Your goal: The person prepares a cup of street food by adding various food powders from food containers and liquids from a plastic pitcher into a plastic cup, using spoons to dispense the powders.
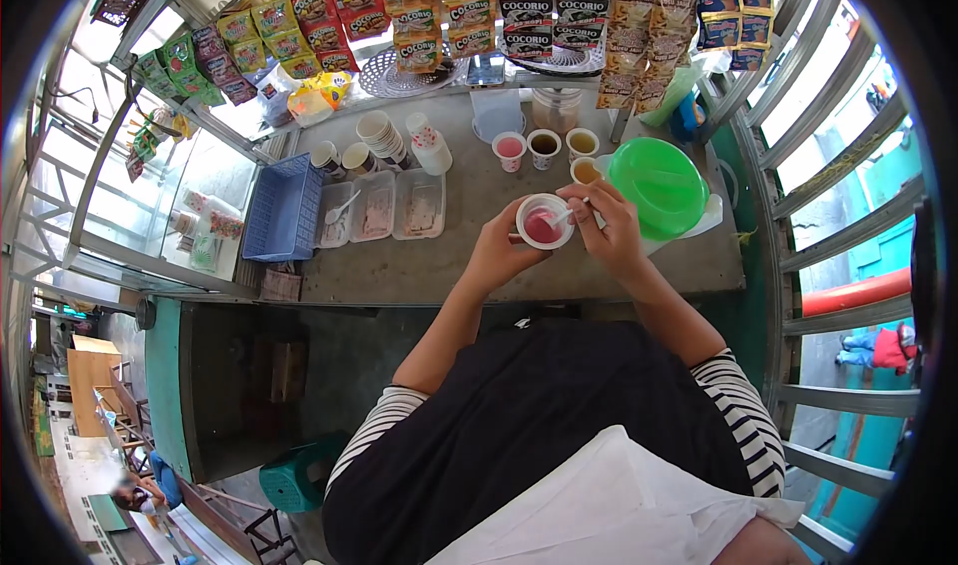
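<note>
Pink drink (542,229) is being stirred, looks like: left hand (498,250) wraps the white cup (540,202) above the table (379,278), right hand (617,234) has a narrow grip on the spoon (561,218), calling for level steadiness next.

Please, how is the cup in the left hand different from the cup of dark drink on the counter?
The held cup contains pinkish-red liquid; the dark-drink cup looks nearly black inside.
The held cup is in the left hand, with a white spoon in it; the dark-drink cup stands on the counter, no spoon showing.
Both are open, with white rims.
</note>
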A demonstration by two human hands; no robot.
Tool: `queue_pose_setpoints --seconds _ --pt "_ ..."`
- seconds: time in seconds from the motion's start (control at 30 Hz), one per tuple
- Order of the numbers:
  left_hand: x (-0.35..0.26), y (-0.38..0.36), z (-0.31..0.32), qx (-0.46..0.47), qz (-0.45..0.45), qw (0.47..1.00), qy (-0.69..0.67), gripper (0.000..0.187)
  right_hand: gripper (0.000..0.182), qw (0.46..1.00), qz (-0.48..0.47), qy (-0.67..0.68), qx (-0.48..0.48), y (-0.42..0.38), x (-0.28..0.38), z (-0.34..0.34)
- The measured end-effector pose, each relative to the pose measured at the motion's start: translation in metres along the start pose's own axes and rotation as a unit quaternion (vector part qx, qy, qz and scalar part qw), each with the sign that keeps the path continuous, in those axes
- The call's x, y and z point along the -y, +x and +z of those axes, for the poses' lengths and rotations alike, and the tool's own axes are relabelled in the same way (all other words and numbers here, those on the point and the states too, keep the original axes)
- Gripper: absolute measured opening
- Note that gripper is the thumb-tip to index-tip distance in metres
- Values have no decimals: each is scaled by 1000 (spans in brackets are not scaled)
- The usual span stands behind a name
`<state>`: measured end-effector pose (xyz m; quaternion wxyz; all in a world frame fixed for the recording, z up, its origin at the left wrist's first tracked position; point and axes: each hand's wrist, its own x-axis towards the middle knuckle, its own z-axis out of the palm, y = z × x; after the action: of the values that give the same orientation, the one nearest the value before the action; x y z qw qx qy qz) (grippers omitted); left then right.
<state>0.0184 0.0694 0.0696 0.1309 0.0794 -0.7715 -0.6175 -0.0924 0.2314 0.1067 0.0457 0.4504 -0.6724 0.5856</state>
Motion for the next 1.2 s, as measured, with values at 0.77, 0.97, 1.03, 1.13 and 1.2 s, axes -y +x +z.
queue_pose_setpoints --seconds 0.77,0.97,1.03,1.13,1.2 --pt "-13 -6 -24 -16 -3 1000 12 71 16 988 -107 -26 107 25 13 2" --pt "-18 -8 -23 -47 26 998 20 69 18 993 -87 -18 83 18 17 10" --pt "-16 -9 -24 -55 28 998 32 69 16 996 -45 10 78 12 12 15" --pt "-12 -8 -23 -45 19 998 38 67 13 997 -6 41 64 6 13 20" --pt "-11 -7 -20 -63 40 996 46 70 11 997 -7 46 58 3 12 23"
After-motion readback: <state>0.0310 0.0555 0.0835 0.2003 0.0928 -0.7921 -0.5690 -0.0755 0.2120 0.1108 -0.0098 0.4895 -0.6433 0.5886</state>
